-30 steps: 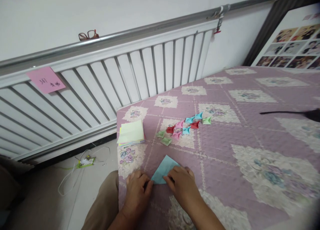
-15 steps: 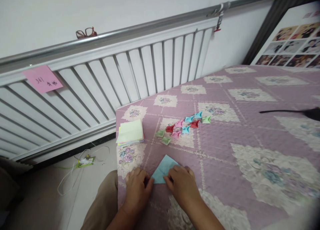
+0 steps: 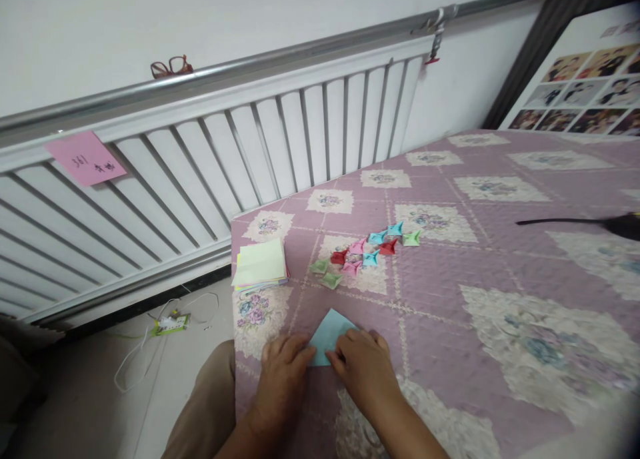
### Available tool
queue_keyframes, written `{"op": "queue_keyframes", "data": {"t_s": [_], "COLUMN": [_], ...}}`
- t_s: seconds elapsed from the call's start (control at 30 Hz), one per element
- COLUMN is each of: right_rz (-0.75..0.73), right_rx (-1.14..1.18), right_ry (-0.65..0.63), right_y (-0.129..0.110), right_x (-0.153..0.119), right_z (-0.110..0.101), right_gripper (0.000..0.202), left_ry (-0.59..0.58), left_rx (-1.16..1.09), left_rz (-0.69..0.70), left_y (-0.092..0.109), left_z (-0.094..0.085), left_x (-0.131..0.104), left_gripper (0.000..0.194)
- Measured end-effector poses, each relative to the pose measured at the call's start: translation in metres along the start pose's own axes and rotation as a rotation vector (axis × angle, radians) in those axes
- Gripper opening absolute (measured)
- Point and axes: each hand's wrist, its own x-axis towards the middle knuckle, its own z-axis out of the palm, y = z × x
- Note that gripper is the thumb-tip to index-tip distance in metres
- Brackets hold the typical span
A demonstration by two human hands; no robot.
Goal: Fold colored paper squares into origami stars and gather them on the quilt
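Blue paper (image 3: 330,330) partly hidden under the right fingers (image 3: 345,347), photo board (image 3: 583,80) cut off by the right edge.

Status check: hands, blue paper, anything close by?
Left hand touching blue paper, left side; right hand touching right side. Paper on tablecloth. Small folded papers beyond, apart.

Open to pass over the table (image 3: 440,339) right of the right hand (image 3: 363,360), up to the black utensil (image 3: 623,226). Blocked beyond the blue paper (image 3: 327,332) by small folded papers (image 3: 370,258), ahead of the left hand (image 3: 285,367) by the paper stack (image 3: 261,262). Passable narrowly between both.
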Motion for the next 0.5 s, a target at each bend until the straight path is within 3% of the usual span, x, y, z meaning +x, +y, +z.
{"op": "queue_keyframes", "data": {"t_s": [0.1, 0.33, 0.5], "right_rz": [0.009, 0.082, 0.127], "right_rx": [0.005, 0.052, 0.089], "right_ry": [0.001, 0.025, 0.123], "right_y": [-0.001, 0.013, 0.033], "right_x": [-0.001, 0.0, 0.004], "right_z": [-0.002, -0.012, -0.013], "right_gripper": [0.015, 0.015, 0.006], "left_ry": [-0.059, -0.088, -0.103], "left_rx": [0.02, -0.033, -0.06], "left_rz": [0.086, 0.073, 0.058], "left_y": [-0.001, 0.003, 0.006], "left_z": [0.005, 0.001, -0.005], "left_x": [0.0, 0.003, 0.004], "left_gripper": [0.041, 0.033, 0.033]}}
